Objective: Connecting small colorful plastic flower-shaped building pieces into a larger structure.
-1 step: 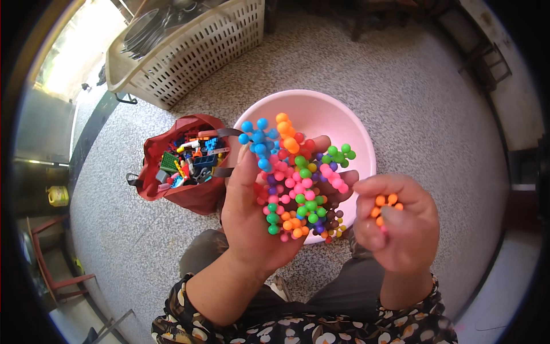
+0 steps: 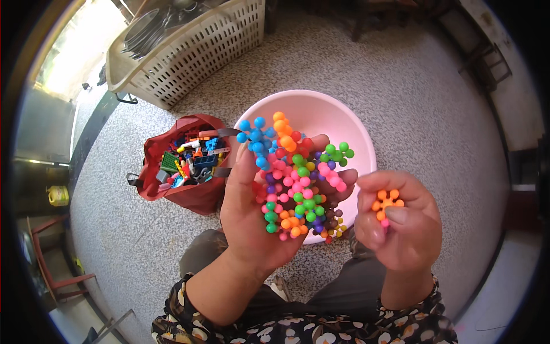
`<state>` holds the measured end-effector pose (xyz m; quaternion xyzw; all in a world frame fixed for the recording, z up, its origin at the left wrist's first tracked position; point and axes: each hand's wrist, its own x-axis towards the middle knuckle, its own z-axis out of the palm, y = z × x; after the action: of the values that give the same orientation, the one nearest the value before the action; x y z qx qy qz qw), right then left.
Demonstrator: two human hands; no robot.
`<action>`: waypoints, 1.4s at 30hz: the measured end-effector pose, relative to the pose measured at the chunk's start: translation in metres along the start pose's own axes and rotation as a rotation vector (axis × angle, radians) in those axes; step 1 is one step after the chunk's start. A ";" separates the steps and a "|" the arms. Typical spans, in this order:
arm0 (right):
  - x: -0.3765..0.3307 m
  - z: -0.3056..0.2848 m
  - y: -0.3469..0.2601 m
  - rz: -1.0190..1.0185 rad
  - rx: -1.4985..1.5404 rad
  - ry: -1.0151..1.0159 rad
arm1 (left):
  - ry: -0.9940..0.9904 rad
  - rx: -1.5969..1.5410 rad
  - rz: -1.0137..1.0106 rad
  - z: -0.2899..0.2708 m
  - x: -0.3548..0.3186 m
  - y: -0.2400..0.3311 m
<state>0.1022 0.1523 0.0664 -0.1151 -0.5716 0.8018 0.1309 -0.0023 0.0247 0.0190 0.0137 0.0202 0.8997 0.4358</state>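
Observation:
My left hand [image 2: 246, 206], palm up, cradles a heap of joined ball-and-stick connector toys [image 2: 297, 184] in pink, green, orange, blue, red and purple. Its thumb rests along the left side of the heap, while the fingers curl beneath and behind it, partly hidden. To the right, apart from the heap, my right hand [image 2: 401, 229] is closed, with its thumb pressed on an orange connector piece [image 2: 387, 202]. A small pink bit [image 2: 385, 223] shows just below that thumb. Under my left hand stands a pink basin [image 2: 344, 123]; brown and yellow connector pieces [image 2: 335, 222] show low in front of it.
Left of the basin, an open red bag [image 2: 192, 199] holds mixed building blocks [image 2: 189, 157]. A white slotted crate [image 2: 189, 66] with dark metal items stands at the far left on the speckled floor [image 2: 412, 103]. A reddish frame [image 2: 48, 258] is at the left edge.
The orange piece in my right hand has tilted so that more of it shows, and the thumb has shifted slightly. My left hand's heap has moved a little to the left.

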 end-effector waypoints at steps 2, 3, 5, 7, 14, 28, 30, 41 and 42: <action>0.002 -0.001 -0.001 0.193 0.466 0.034 | 0.056 0.032 -0.004 0.000 0.002 0.001; 0.003 0.000 0.000 0.186 0.408 0.047 | 0.028 -0.030 -0.020 -0.001 0.003 0.001; 0.004 0.003 0.002 0.178 0.359 0.056 | 0.056 0.015 -0.029 0.001 0.003 0.003; 0.003 0.001 0.008 0.148 0.299 0.029 | 0.081 0.053 -0.042 0.002 0.002 0.005; -0.002 0.005 0.015 0.102 0.116 0.040 | 0.056 0.081 -0.050 0.004 0.003 0.007; -0.001 0.020 0.023 -0.502 -0.733 0.043 | 0.066 0.200 0.130 0.003 0.002 0.001; -0.001 0.021 0.027 -0.533 -0.724 0.063 | 0.008 0.237 0.063 0.000 0.001 0.003; -0.003 0.025 0.028 -0.571 -0.846 0.086 | 0.031 0.248 0.128 -0.002 -0.003 -0.003; -0.002 0.026 0.029 -0.586 -0.842 0.083 | 0.029 0.241 0.137 -0.001 -0.003 -0.003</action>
<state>0.0933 0.1197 0.0472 -0.0244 -0.8474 0.4267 0.3149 0.0023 0.0240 0.0174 0.0545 0.1333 0.9185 0.3683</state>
